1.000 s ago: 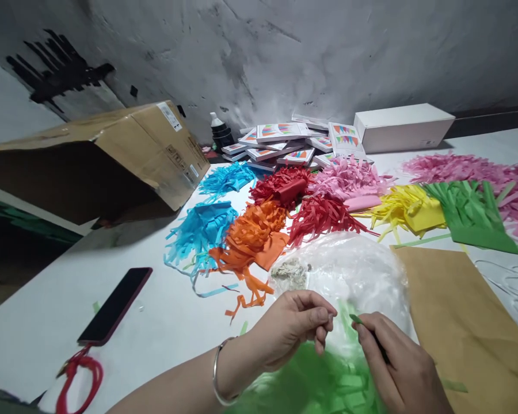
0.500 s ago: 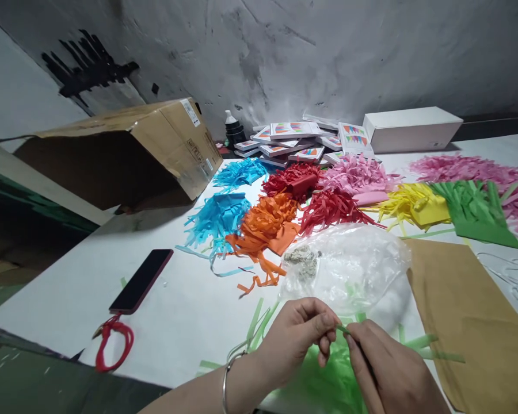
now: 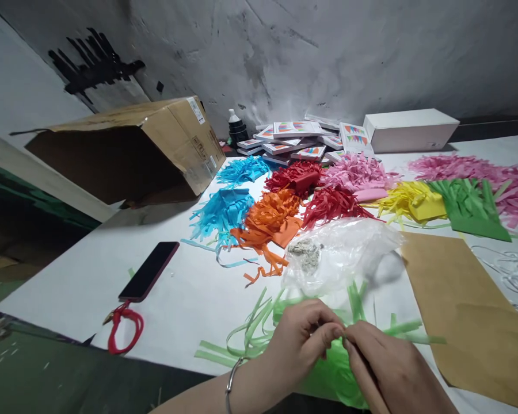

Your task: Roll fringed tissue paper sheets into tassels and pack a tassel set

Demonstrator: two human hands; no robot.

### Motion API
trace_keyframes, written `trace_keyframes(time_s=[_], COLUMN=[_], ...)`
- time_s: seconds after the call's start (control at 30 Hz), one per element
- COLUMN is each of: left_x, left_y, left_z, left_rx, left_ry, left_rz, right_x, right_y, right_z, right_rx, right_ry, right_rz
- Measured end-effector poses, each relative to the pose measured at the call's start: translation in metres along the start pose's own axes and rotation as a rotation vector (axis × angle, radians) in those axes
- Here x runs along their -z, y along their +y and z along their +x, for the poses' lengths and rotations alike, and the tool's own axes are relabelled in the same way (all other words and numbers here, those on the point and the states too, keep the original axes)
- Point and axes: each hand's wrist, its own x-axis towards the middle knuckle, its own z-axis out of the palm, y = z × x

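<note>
My left hand (image 3: 300, 342) and my right hand (image 3: 392, 365) meet at their fingertips, thumbs and fingers pinched together. Between them is a green paper strip, now almost wholly hidden by the fingers. Light green tissue paper (image 3: 334, 376) lies under both hands at the table's front edge, with cut strips (image 3: 252, 328) spreading out to the left and more strips to the right. Just beyond the hands rests a clear plastic bag (image 3: 349, 253) with a small greyish clump (image 3: 304, 253) showing in it.
Fringed paper bundles in blue (image 3: 224, 213), orange (image 3: 271, 213), red (image 3: 339, 207), pink (image 3: 358, 172), yellow (image 3: 414, 201) and green (image 3: 475, 207) lie across the table. Brown paper (image 3: 466, 310) is at right, a phone (image 3: 149, 270) at left. Behind stand a cardboard box (image 3: 176, 138) and white box (image 3: 410, 129).
The fingertips have come closer together, and the green strip that showed between them is now mostly covered. The view has shifted slightly.
</note>
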Motion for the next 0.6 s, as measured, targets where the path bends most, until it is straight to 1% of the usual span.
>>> trace_keyframes(time_s=[0.1,0.17,0.33,0.47,0.6], left_x=[-0.001,-0.001,0.002,0.001,-0.004], left_y=[0.0,-0.001,-0.01,-0.013,-0.014], left_z=[-0.001,-0.002,-0.005,-0.007,-0.007], left_rx=[0.089,0.105,0.063,0.092,0.143], left_ry=[0.011,0.006,-0.035,-0.037,-0.018], left_rz=[-0.152,-0.209,-0.169,-0.117,-0.189], right_x=[-0.004,-0.006,-0.009,-0.01,-0.011], right_y=[-0.001,-0.001,-0.002,-0.003,-0.004], right_z=[-0.004,-0.006,-0.009,-0.009,-0.009], right_rx=[-0.038,-0.053,-0.102,-0.123,-0.166], right_ry=[0.019,0.032,-0.015,-0.016,-0.035], right_rz=[0.049,0.07,0.127,0.175,0.225])
